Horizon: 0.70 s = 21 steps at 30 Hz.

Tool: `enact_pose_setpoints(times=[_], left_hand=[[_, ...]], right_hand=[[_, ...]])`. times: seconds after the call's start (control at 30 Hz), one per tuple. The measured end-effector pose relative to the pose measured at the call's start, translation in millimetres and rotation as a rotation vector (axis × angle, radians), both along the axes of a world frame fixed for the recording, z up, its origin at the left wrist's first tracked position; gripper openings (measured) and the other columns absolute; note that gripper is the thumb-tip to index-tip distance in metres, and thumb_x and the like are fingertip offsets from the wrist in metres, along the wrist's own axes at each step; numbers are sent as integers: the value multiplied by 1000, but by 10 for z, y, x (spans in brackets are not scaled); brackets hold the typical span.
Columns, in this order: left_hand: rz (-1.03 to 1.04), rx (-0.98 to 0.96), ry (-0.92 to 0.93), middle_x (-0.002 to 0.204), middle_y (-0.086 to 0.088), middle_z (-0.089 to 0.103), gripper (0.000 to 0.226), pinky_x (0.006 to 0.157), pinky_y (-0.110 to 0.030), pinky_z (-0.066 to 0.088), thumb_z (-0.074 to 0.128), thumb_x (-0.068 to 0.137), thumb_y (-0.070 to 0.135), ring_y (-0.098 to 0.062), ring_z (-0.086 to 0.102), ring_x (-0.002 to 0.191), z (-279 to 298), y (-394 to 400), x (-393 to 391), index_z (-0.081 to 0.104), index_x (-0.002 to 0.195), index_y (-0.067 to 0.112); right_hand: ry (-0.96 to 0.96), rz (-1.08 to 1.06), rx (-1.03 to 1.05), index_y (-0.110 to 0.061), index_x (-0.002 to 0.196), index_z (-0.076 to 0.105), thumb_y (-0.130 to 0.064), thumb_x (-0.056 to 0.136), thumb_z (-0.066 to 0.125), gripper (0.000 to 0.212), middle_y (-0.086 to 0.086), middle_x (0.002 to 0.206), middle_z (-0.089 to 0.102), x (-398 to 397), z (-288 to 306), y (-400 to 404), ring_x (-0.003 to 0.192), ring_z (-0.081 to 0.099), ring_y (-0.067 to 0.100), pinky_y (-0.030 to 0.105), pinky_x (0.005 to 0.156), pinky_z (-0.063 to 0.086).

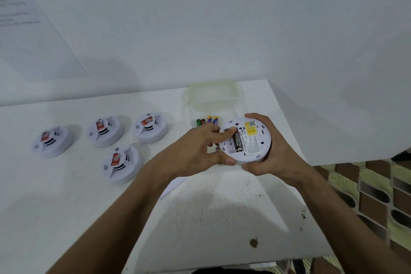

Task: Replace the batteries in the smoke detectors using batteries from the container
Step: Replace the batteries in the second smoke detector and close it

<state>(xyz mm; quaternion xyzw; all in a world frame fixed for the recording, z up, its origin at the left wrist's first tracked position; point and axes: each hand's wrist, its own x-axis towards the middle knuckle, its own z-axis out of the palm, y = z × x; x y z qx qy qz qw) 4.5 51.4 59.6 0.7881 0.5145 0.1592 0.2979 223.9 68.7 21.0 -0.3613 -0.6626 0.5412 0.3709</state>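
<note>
My right hand (270, 158) grips a white round smoke detector (255, 142), held back side up above the table. Its battery bay lies uncovered, with a black battery (238, 142) in it and a yellow label beside it. My left hand (200, 149) holds the detector's left rim with the thumb underneath. Its forefinger presses at the top end of the battery. Several loose batteries (206, 120), green, brown and blue-yellow, lie on the table just behind my left hand. A clear plastic container (212, 95) stands behind them.
Several other white smoke detectors lie face up on the white table (200, 218), with one (121, 164) nearest and one (150, 127) by the batteries. A small white flat piece (172, 187) lies under my left forearm. The table's right edge drops to a patterned floor (367, 184).
</note>
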Motion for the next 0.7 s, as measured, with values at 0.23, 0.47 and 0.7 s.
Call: enact_pose_setpoints(times=[0.23,0.47,0.7], left_hand=[[335,100,-227,122,12,54,37,83,-21,48,67,86,19,0,56,100,-110,82,-209,64,115,41],[460,-98,229,124,-4,49,35,84,-31,49,70,82,40,-19,57,92,-410,211,-241,68,116,32],[449,-238,381,127,-5,53,44,89,-41,53,73,81,40,-24,62,97,-470,290,-130,64,123,31]], right_hand=[[37,-89,-2,-27,137,41,4,53,79,97,-12,121,59,25,-7,60,112,58,7,23,76,54],[0,-75,-15,-30,135,41,4,54,82,97,-16,119,59,93,-111,38,112,59,6,25,78,56],[-32,-55,-5,-27,135,40,4,55,81,95,-22,116,58,84,-146,15,109,57,0,20,80,54]])
